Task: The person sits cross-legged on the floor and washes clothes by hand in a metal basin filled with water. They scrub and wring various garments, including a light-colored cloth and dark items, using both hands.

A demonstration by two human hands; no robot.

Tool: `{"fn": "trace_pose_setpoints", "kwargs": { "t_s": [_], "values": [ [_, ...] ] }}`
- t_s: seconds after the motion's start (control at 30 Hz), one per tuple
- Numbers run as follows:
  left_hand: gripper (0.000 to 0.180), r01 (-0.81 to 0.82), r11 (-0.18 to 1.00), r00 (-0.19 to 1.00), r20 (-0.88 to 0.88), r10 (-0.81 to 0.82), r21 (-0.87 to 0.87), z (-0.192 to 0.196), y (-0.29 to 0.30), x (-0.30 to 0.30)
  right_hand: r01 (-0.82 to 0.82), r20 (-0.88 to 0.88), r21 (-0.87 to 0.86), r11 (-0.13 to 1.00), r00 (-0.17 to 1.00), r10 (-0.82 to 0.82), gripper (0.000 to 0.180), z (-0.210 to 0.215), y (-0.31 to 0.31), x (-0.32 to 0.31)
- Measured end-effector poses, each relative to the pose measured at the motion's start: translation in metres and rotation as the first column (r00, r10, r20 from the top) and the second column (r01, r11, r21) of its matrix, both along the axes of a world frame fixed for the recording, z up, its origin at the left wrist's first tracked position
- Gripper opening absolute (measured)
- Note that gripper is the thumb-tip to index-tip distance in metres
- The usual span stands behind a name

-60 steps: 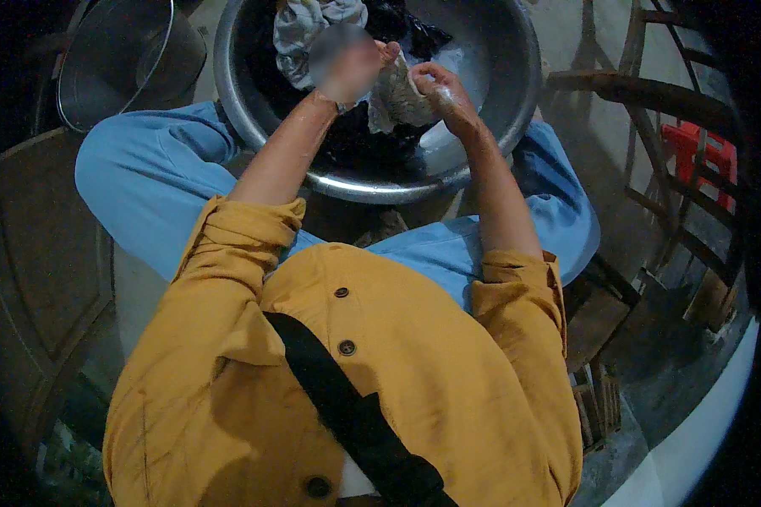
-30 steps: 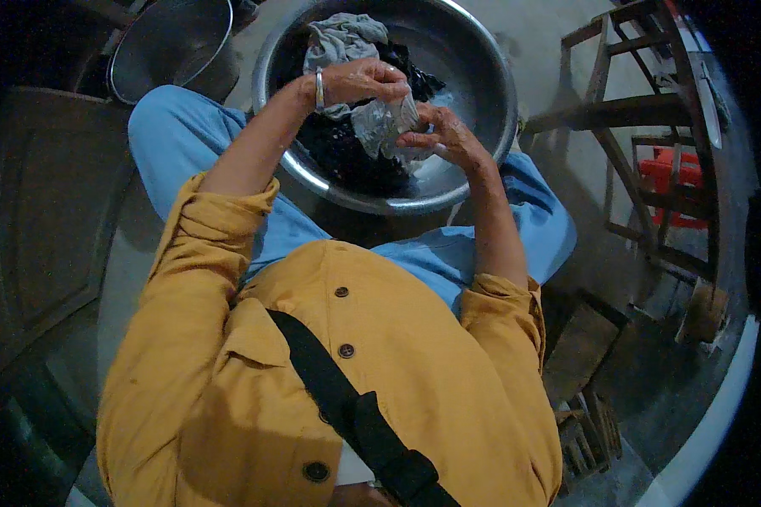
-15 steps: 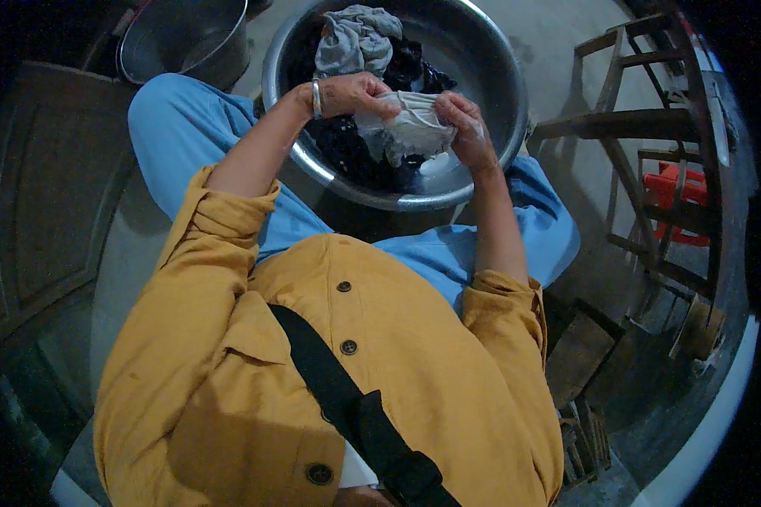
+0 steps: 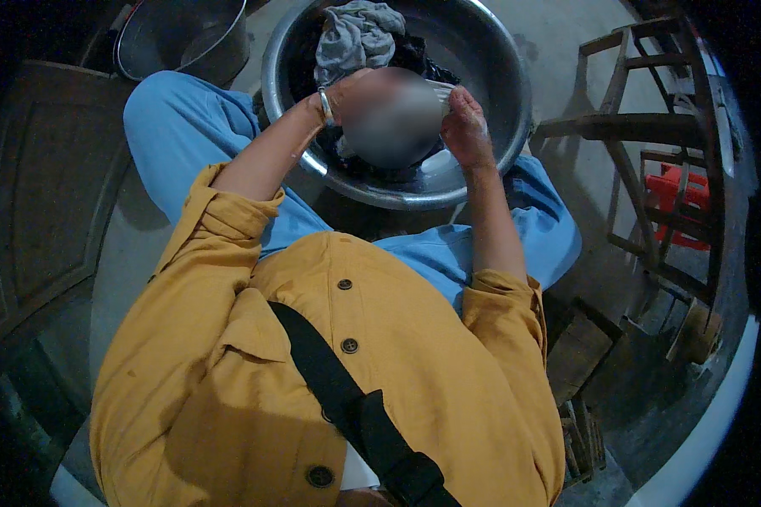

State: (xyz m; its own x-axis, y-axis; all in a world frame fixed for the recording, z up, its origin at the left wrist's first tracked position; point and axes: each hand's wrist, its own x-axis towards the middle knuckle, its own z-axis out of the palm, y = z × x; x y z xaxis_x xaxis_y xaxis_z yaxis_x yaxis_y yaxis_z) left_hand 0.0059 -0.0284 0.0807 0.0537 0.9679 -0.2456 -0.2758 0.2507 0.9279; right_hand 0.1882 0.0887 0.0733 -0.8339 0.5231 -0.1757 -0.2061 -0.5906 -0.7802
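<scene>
1. Head view: right hand (image 4: 467,127) is sitting around 4 o'clock over the metal basin (image 4: 397,201). Fingers are curling closed, thumb pressing in, pinching one end of the white cloth (image 4: 442,86).
2. Left hand (image 4: 347,97) is sitting around 9 o'clock over the basin, bracelet at wrist. Blur is covering its fingers; can't tell how far open or what they're holding.
3. White cloth is running from the right hand toward 9 o'clock into the blur, over mid-basin; most of it is not readable.
4. Grey cloth (image 4: 357,38) is lying bunched at the basin's 11 o'clock, dark cloth (image 4: 412,52) showing beside it, toward 12.
5. Metal bucket (image 4: 182,38) is standing beyond the basin's 9–10 o'clock.
</scene>
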Motion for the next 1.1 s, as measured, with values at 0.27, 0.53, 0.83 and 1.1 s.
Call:
{"fn": "trace_pose_setpoints", "kwargs": {
  "t_s": [0.27,0.53,0.83,1.1],
  "values": [
    [0.045,-0.122,0.965,0.976,-0.148,0.16,0.234,-0.056,0.017,0.011,0.299,0.126,0.129,0.946,0.941,-0.314,0.02,-0.008,-0.017,-0.024],
    [0.043,-0.431,0.81,0.73,0.374,0.572,-0.398,0.012,0.015,0.088,-0.298,0.357,0.933,0.202,0.702,-0.616,0.052,-0.054,-0.018,-0.041],
    [0.043,-0.311,0.933,0.897,0.267,0.351,-0.181,-0.054,0.013,0.07,-0.017,0.281,0.816,0.578,0.885,-0.37,0.05,-0.098,0.007,-0.039],
    [0.043,-0.214,0.974,0.972,-0.11,0.205,-0.076,-0.074,0.004,0.034,0.169,0.523,0.241,0.956,0.807,-0.274,0.048,-0.021,0.002,-0.018]
  ]
}}
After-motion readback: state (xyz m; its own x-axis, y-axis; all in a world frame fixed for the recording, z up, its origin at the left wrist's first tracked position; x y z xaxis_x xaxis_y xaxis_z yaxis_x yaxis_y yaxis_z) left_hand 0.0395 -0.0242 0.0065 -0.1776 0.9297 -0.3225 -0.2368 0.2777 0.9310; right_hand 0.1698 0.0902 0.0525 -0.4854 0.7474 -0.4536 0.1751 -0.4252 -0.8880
